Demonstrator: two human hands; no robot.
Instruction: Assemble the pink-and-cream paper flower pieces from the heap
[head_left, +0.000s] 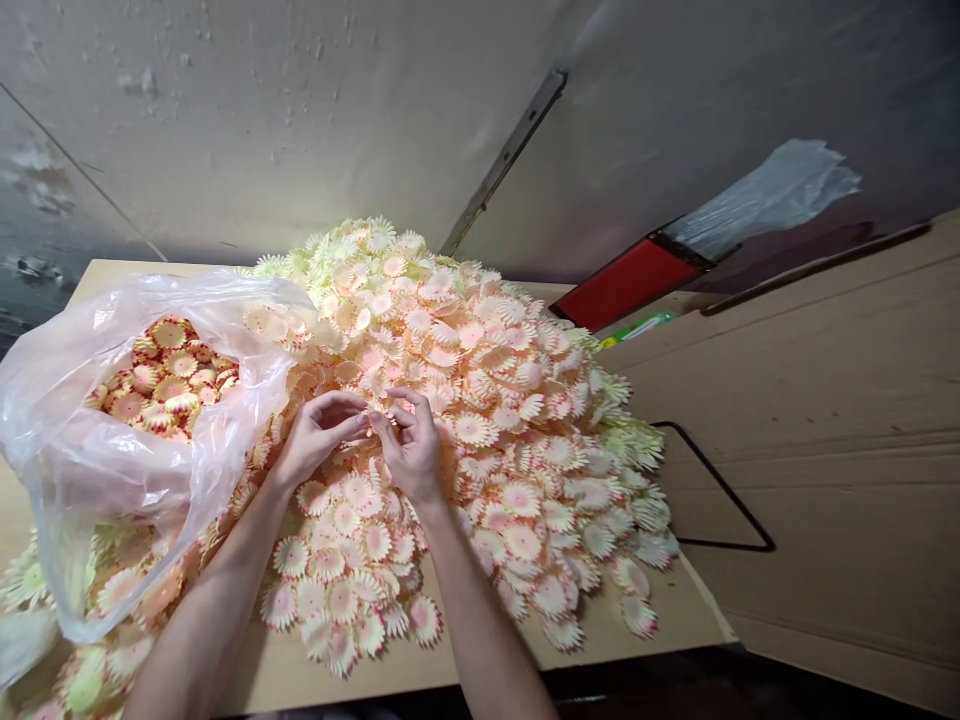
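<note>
- Could send frilled flower-shaped pieces (525, 540) sliding over the near edge of the bench (671, 612) by pushing the right forearm (480, 610) sideways into the loose heap.
- Could snag or tip the plastic bag (142, 470), close beside the left forearm (225, 590), by swinging outward, so risking a spill of red-tinged pieces (176, 375) from inside and a mix-up with the paler heap.
- Could probably crease or tear a thin petal by pinching too hard.
- Reaches in from the bench's near side, forearms angled toward each other, to hold the left hand (319, 435) and right hand (411, 445) fingertip to fingertip, or nearly, above the heap.
- Curls both hands into close pinches, thumbs toward fingers; cannot tell of any piece gripped between.
- Shows the heap beneath, behind and on either side of the hands, spread across much of the bench.
</note>
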